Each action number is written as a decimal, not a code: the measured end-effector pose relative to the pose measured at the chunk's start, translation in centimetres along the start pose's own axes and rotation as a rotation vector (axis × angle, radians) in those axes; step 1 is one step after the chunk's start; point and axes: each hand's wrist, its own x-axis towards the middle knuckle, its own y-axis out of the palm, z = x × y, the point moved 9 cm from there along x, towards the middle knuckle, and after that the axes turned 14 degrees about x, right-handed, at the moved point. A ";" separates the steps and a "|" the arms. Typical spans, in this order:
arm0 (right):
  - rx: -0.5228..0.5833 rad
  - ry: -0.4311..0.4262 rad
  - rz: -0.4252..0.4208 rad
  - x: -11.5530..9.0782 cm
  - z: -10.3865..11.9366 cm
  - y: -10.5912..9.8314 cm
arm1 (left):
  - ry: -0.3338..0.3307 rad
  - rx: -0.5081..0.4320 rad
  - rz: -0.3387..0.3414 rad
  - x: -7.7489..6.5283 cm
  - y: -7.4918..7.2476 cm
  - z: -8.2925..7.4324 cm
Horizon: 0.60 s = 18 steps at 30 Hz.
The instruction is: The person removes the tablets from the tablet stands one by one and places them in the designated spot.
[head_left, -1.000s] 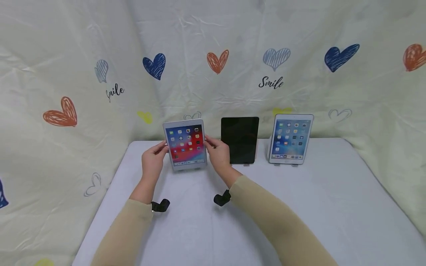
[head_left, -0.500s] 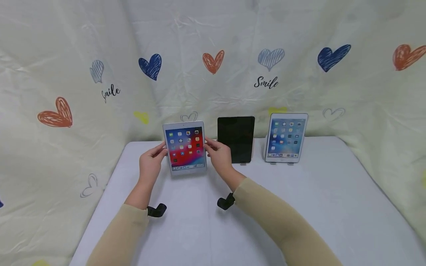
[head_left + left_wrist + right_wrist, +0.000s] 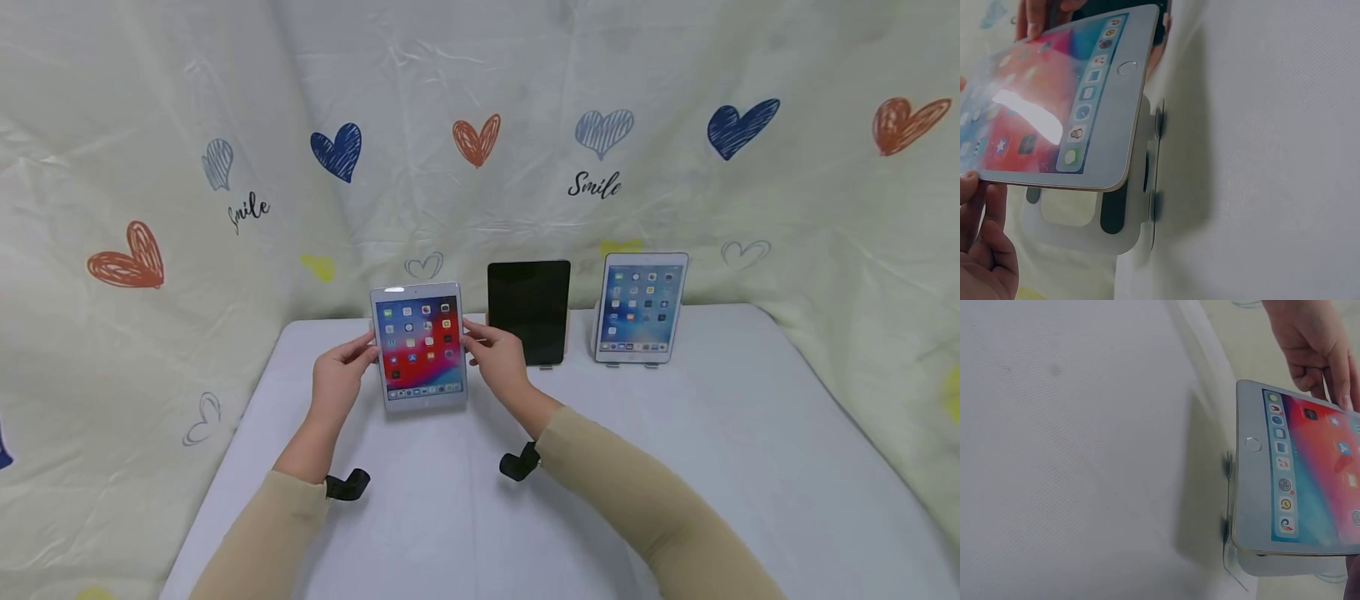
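A white-framed tablet [image 3: 420,350] with a lit red-and-blue home screen is held between both hands in the head view. My left hand [image 3: 337,379] pinches its left edge between thumb and fingers. On the opposite edge, my right hand [image 3: 501,362] pinches it the same way. A light grey tablet stand [image 3: 1094,242] with dark pads shows behind the tablet in the left wrist view. The tablet's lower edge is off the stand's front hooks, with a gap between them. Most of the stand is hidden by the tablet.
To the right, a tablet with a black screen [image 3: 528,312] leans on a stand. Farther right stands a white tablet with a blue lit screen [image 3: 643,304]. All are on a white-covered table [image 3: 705,467], before a cloth backdrop [image 3: 525,58] printed with hearts.
The held tablet has come off its stand and moved toward me, lower in the head view. Both hands keep their pinch on it. The head view has shifted slightly.
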 end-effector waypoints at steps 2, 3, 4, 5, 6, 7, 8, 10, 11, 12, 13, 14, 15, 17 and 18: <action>-0.010 0.005 0.010 -0.2 0.0 0.0 | -0.003 0.009 0.021 -0.3 0.0 0.0; -0.013 0.010 0.015 -0.3 -0.1 -0.1 | -0.004 0.012 0.030 -0.4 0.0 0.0; -0.012 0.013 0.020 -0.4 -0.1 -0.1 | -0.002 0.018 0.040 -0.5 0.1 0.0; -0.010 0.016 0.023 -0.4 -0.2 -0.2 | -0.005 0.020 0.050 -0.6 0.1 0.0; -0.009 0.019 0.028 -0.5 -0.3 -0.2 | -0.008 0.023 0.060 -0.7 0.2 0.0; -0.006 0.022 0.032 -0.5 -0.4 -0.2 | -0.014 0.017 0.068 -0.7 0.2 0.1; -0.004 0.027 0.035 -0.6 -0.4 -0.2 | -0.020 0.018 0.078 -0.8 0.3 0.2; -0.007 0.035 0.038 -0.6 -0.7 -0.2 | -0.032 0.024 0.092 -0.9 0.3 0.4; -0.009 0.040 0.038 -0.7 -0.8 -0.2 | -0.041 0.027 0.098 -0.9 0.4 0.5; -0.013 0.046 0.039 -0.7 -0.9 -0.2 | -0.046 0.034 0.104 -1.0 0.4 0.6; -0.016 0.053 0.039 -0.8 -1.0 -0.2 | -0.052 0.038 0.110 -1.0 0.4 0.8; -0.018 0.060 0.040 -0.9 -1.1 -0.2 | -0.056 0.046 0.116 -1.1 0.5 0.9; -0.019 0.068 0.041 -1.0 -1.3 -0.3 | -0.058 0.050 0.121 -1.2 0.5 1.0; -0.011 0.084 0.043 -1.2 -1.5 -0.3 | -0.061 0.060 0.134 -1.3 0.6 1.2; -0.008 0.091 0.045 -1.3 -1.7 -0.3 | -0.064 0.060 0.139 -1.4 0.7 1.3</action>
